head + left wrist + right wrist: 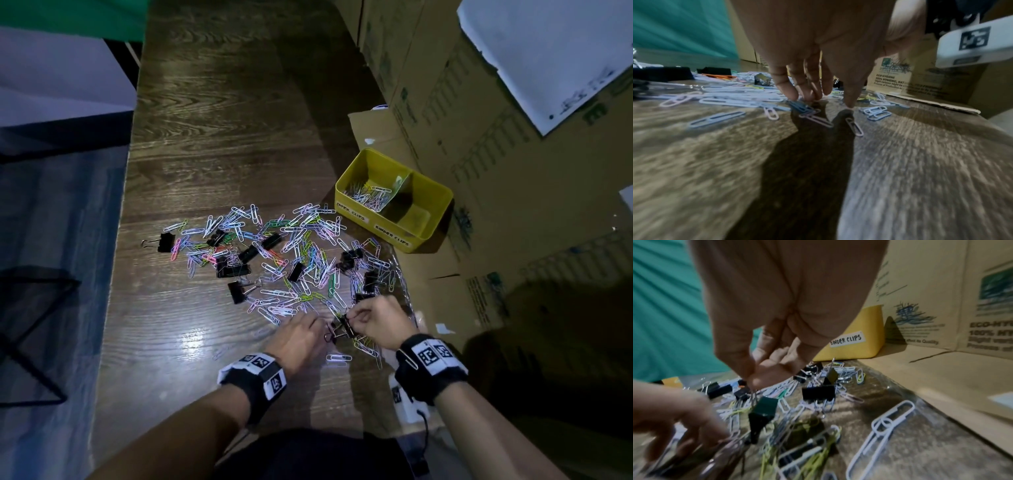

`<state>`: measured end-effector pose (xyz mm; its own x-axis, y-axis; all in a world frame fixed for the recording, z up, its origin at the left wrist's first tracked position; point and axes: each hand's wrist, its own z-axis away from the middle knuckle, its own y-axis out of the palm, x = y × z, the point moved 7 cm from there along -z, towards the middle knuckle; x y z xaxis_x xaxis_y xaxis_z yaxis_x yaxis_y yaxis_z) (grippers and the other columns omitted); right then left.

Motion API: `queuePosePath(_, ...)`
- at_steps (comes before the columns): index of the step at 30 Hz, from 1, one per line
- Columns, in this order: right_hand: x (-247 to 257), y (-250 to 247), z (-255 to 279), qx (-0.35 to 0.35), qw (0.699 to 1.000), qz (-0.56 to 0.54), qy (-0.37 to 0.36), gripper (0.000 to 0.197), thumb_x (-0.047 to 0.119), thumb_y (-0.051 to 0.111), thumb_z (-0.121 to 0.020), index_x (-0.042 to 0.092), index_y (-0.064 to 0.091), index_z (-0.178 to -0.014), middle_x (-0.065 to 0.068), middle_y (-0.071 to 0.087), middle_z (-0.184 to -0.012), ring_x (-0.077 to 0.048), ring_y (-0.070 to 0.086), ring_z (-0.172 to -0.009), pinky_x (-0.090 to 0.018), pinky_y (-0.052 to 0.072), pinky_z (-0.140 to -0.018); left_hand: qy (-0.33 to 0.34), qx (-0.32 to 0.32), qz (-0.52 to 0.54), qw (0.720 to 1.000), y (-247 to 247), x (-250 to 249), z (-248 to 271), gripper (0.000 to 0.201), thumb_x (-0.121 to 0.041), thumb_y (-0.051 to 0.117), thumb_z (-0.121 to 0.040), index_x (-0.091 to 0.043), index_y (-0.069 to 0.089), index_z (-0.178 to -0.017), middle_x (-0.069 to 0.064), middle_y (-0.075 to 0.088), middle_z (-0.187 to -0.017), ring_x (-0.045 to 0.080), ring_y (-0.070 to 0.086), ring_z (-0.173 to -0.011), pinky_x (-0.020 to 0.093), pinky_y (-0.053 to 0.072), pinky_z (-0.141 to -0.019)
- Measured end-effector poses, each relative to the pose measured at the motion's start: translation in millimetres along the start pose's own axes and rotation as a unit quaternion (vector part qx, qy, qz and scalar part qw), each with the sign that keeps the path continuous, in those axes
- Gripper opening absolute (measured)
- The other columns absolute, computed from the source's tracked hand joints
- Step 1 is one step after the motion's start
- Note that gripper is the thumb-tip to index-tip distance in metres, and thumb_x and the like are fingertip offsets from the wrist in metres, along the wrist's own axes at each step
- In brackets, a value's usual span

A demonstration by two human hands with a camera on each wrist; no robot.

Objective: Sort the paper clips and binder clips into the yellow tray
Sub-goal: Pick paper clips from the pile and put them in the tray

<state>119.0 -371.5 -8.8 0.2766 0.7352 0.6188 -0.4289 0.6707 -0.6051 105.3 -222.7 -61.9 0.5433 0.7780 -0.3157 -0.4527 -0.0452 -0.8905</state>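
A heap of coloured paper clips (301,246) mixed with black binder clips (237,291) covers the middle of the wooden table. The yellow tray (371,226) stands at the right; its "paper clips" half holds several paper clips, and I see nothing in the "binder clips" half. My right hand (351,317) pinches the wire handle of a black binder clip (763,410), which hangs tilted just above the heap's near edge. Just left of it, my left hand (310,329) has its fingertips (793,95) down on loose paper clips (803,107) and its thumb on the table.
Cardboard boxes (479,137) wall off the table's right side, close behind the tray (869,331). A cardboard flap (941,378) lies on the table at the right. The table's left edge (120,240) drops off to the floor. Bare wood lies beyond the heap.
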Motion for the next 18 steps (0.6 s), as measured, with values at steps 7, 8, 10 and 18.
queuePosePath(7,11.1,-33.2,6.9,-0.038,0.998,-0.039,-0.02,0.01,0.007,0.07,-0.079,0.013,0.071,-0.087,0.003,0.067,-0.076,-0.003,0.058,-0.065,-0.007,0.048,-0.061,0.02,-0.046,-0.032,0.998,-1.8,-11.8,1.2,0.054,-0.053,0.043,-0.087,-0.02,0.043,-0.13,0.004,0.052,-0.128,0.022,0.051,-0.111,0.04,0.043,-0.088)
queuePosePath(8,8.6,-38.3,7.4,-0.05,0.998,-0.041,-0.014,0.01,0.007,0.07,-0.079,0.013,0.071,-0.086,0.004,0.067,-0.075,-0.003,0.057,-0.063,-0.008,0.048,-0.059,0.024,-0.042,-0.038,0.998,0.5,-13.0,0.8,0.055,-0.052,0.045,-0.086,-0.02,0.043,-0.131,0.005,0.051,-0.13,0.023,0.05,-0.113,0.042,0.044,-0.088)
queuePosePath(10,3.2,-48.7,8.8,-0.07,0.996,-0.05,-0.008,0.01,0.006,0.07,-0.078,0.014,0.071,-0.083,0.004,0.066,-0.072,-0.002,0.055,-0.058,-0.009,0.048,-0.055,0.029,-0.044,-0.051,0.997,1.3,-12.4,1.7,0.054,-0.052,0.042,-0.086,-0.021,0.043,-0.131,0.006,0.048,-0.134,0.023,0.047,-0.118,0.044,0.042,-0.091)
queuePosePath(18,12.9,-45.1,7.9,-0.03,0.998,-0.032,-0.051,0.013,0.004,0.069,-0.075,0.015,0.073,-0.08,0.005,0.068,-0.07,-0.003,0.056,-0.06,-0.012,0.049,-0.061,0.094,-0.116,0.074,0.986,-27.5,-46.1,-15.5,0.049,-0.04,0.049,-0.092,-0.012,0.042,-0.131,0.009,0.057,-0.123,0.023,0.055,-0.11,0.039,0.041,-0.098)
